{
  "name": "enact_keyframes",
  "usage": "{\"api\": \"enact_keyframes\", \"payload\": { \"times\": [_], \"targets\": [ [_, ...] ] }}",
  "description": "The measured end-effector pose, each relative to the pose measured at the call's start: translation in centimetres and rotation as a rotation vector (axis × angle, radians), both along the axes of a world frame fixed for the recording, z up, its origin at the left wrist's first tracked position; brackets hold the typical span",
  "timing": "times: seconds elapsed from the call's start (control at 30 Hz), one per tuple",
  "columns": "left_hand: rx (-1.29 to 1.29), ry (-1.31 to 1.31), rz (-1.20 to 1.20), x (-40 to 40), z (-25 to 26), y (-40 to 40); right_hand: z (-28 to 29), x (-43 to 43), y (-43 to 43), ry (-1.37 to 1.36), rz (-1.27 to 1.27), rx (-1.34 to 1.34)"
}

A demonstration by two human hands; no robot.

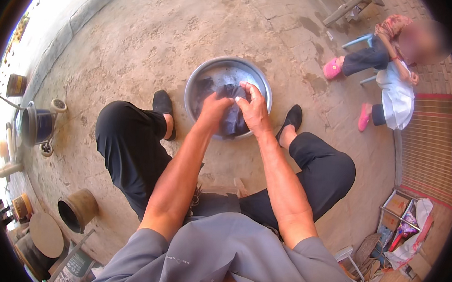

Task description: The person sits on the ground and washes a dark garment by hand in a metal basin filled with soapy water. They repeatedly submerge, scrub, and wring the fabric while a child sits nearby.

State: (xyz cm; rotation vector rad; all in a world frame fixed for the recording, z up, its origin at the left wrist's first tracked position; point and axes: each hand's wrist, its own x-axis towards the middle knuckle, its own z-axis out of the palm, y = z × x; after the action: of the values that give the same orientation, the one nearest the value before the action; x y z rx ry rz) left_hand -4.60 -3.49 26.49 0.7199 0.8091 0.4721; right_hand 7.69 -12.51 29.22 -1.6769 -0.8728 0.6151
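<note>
A round metal basin (pixel 267 85) stands on the floor between the feet, with dark wet cloth (pixel 232 122) inside it. Over the basin, my left hand (pixel 214 109) grips a bunched part of the cloth from the left. My right hand (pixel 255 111) holds the same cloth from the right, its thumb close to the left hand's and its forefinger raised along the far edge of the bunch. The lower part of the cloth hangs against the basin's near side. What the curled fingers do beneath the cloth is hidden.
At the upper right a person (pixel 391 54) sits on a light blue seat, a white cloth across the lap. To the left are a wheeled cart with a bucket (pixel 39 125) and a tipped brown bucket (pixel 78 210). Boxes and bags on a metal rack (pixel 398 215) stand lower right.
</note>
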Motion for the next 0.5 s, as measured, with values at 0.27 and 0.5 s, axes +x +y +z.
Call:
{"api": "enact_keyframes", "payload": {
  "times": [0.27, 0.5],
  "targets": [
    [-0.02, -0.051, 0.075, -0.3, 1.1, 1.0, 0.0, -0.3, -1.3, 1.303, -0.008, -0.003],
    [0.096, -0.055, 0.211, 0.3, -0.6, 0.9, -2.0, 0.5, -0.6, 0.219, -0.19, -0.067]
  ]
}}
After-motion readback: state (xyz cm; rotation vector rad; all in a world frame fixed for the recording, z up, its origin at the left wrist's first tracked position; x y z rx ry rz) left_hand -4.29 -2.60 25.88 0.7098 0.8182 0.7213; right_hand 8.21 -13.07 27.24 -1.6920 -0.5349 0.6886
